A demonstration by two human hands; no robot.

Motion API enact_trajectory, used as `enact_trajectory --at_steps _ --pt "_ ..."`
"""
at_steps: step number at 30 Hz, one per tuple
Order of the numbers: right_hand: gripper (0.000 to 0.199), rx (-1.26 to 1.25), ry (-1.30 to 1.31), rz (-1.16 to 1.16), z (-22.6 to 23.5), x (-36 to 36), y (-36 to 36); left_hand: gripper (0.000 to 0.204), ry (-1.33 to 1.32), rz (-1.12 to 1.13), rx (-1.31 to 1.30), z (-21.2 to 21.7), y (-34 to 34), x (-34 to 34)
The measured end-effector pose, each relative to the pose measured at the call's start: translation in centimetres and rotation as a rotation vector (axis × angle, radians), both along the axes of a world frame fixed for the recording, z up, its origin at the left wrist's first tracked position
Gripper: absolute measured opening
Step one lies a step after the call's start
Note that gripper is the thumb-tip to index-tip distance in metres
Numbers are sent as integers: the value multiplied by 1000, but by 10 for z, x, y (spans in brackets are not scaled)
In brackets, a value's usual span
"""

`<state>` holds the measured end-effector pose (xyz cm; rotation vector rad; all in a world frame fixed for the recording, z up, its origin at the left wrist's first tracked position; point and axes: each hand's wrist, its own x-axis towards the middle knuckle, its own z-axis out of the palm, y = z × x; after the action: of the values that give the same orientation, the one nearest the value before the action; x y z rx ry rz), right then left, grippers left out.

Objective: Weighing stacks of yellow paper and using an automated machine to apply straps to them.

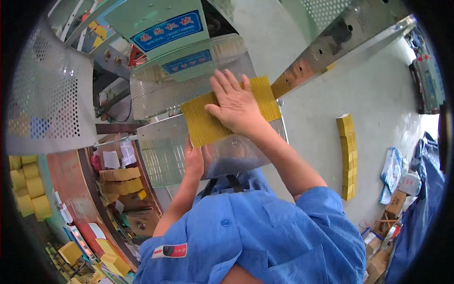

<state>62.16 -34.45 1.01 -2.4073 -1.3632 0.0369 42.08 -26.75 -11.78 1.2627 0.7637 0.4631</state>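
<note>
A flat block of yellow paper sheets [203,120] lies on the shiny metal table [163,151] of a pale green machine [161,19]. My right hand [234,102] lies flat on top of the block, fingers spread and pointing away from me. My left hand [193,158] grips the near edge of the block from below, partly hidden by the metal table. Both forearms come up from my blue work shirt [246,236].
A perforated metal guard [47,94] stands at the left, and a slanted metal rail [331,42] runs to the upper right. A tall stack of yellow paper blocks [347,156] sits on the grey floor at right. More yellow bundles [28,189] and cardboard boxes [392,203] lie around.
</note>
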Motion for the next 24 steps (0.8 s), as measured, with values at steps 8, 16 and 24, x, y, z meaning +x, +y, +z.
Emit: enact_trajectory --at_steps 8,16,24 --pt "77 74 -83 12 -10 23 -23 35 10 -41 -28 27 1 4" --pt "75 -14 -25 42 -4 12 -28 34 1 29 -83 14 -1 -7" --pt "34 699 80 13 14 -4 -104 39 32 14 -7 0 12 -11"
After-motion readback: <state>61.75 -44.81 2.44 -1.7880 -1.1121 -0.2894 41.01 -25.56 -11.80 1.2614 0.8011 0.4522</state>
